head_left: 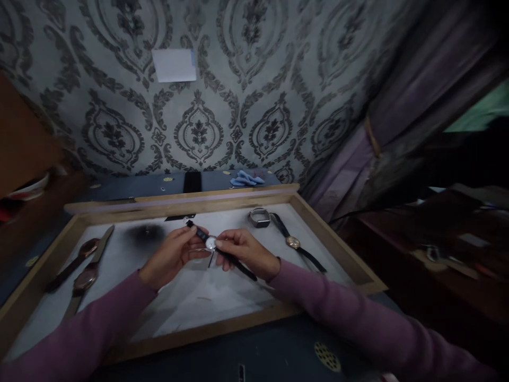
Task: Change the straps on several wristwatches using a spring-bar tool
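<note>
A wristwatch (210, 243) with a pale round face and a dark strap is held between both hands above a wooden-framed tray. My left hand (170, 254) is closed on the upper strap end. At the case, my right hand (243, 248) pinches with thumb and fingers, and the other strap half trails out below it. A thin dark sliver (211, 259) points down from beneath the face; whether it belongs to the watch I cannot tell. Nearest my right hand lie a square metal-banded watch (260, 217) and a gold-cased watch (293, 242) with a dark strap.
The tray's wooden rim (222, 335) surrounds a white base. Two watches, one brown (88, 248) and one with a greyish strap (85, 279), lie at its left. Behind are a black strip (193, 182) and a blue cloth (247, 179). A tied curtain (358, 154) hangs at right.
</note>
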### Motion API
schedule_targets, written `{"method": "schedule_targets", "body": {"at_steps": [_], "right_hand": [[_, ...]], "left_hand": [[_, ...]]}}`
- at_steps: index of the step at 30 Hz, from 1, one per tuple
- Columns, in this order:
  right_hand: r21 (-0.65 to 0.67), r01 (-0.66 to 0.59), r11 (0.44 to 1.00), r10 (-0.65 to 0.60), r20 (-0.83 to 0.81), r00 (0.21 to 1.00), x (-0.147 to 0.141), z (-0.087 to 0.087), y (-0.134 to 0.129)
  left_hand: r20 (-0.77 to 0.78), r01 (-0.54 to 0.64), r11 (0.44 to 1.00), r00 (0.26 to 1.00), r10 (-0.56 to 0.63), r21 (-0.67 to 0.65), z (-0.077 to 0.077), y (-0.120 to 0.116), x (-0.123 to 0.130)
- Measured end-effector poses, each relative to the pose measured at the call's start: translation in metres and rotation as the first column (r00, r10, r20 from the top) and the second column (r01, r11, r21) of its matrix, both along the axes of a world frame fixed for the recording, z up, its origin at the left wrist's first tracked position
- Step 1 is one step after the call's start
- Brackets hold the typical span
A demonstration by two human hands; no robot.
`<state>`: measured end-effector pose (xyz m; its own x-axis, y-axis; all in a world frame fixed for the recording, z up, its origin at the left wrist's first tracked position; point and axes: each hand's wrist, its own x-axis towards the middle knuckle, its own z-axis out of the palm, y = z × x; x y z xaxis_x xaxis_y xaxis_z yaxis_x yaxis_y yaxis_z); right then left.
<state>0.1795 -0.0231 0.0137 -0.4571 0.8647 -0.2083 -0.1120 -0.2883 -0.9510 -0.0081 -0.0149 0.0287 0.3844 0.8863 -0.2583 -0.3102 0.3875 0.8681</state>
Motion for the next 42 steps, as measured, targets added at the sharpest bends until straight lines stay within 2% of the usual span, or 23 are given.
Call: {"method": "schedule_targets", "body": {"at_steps": [6, 10, 13, 15, 16, 18, 20, 21, 23, 28, 32, 35, 39, 42], "right_hand": [[-0.057, -0.006, 0.998, 0.002, -0.065, 0.998, 0.013, 0.0, -0.017], [-0.029, 0.084, 0.996, -0.086, -0.075, 0.993, 0.044, 0.006, -0.036], [0.006, 0.185, 0.983, -0.184, -0.066, 0.981, 0.074, 0.013, -0.049], [0.055, 0.25, 0.967, -0.249, -0.029, 0.968, 0.096, 0.018, -0.054], [0.088, 0.298, 0.95, -0.298, -0.017, 0.954, 0.107, 0.02, -0.056], [0.175, 0.389, 0.904, -0.4, 0.029, 0.916, 0.13, 0.021, -0.056], [0.33, 0.421, 0.845, -0.491, 0.168, 0.855, 0.152, 0.019, -0.054], [0.412, 0.401, 0.818, -0.531, 0.27, 0.803, 0.161, 0.016, -0.053], [0.453, 0.405, 0.794, -0.571, 0.329, 0.752, 0.178, 0.008, -0.049], [0.494, 0.288, 0.82, -0.553, 0.558, 0.618, 0.196, -0.006, -0.047], [0.545, 0.125, 0.829, -0.54, 0.724, 0.43, 0.198, -0.001, -0.049], [0.53, 0.018, 0.848, -0.51, 0.805, 0.303, 0.198, 0.002, -0.049], [0.475, -0.1, 0.874, -0.454, 0.872, 0.182, 0.197, 0.002, -0.052], [0.448, -0.153, 0.881, -0.435, 0.893, 0.115, 0.196, 0.001, -0.056]], "left_hand": [[-0.096, 0.098, 0.995, 0.99, -0.1, -0.025, -0.013, -0.005, 0.004], [-0.107, 0.112, 0.99, 0.987, -0.121, -0.085, -0.007, 0.006, 0.022], [-0.123, 0.128, 0.992, 0.984, -0.128, -0.008, 0.008, 0.021, 0.055], [-0.162, 0.157, 0.982, 0.977, -0.139, 0.103, 0.019, 0.033, 0.086], [-0.195, 0.18, 0.967, 0.97, -0.144, 0.183, 0.024, 0.04, 0.104], [-0.234, 0.213, 0.947, 0.959, -0.156, 0.24, 0.029, 0.052, 0.141], [-0.298, 0.239, 0.925, 0.943, -0.148, 0.295, 0.029, 0.063, 0.176], [-0.339, 0.249, 0.911, 0.931, -0.132, 0.328, 0.027, 0.068, 0.191], [-0.439, 0.287, 0.877, 0.893, -0.1, 0.384, 0.021, 0.077, 0.218], [-0.689, 0.482, 0.762, 0.722, -0.065, 0.433, 0.003, 0.097, 0.255], [-0.831, 0.613, 0.669, 0.556, 0.012, 0.42, -0.005, 0.106, 0.266], [-0.881, 0.683, 0.6, 0.465, 0.083, 0.417, -0.008, 0.107, 0.27], [-0.905, 0.748, 0.516, 0.393, 0.162, 0.417, -0.009, 0.105, 0.272], [-0.901, 0.768, 0.471, 0.377, 0.216, 0.435, -0.007, 0.103, 0.272]]}}
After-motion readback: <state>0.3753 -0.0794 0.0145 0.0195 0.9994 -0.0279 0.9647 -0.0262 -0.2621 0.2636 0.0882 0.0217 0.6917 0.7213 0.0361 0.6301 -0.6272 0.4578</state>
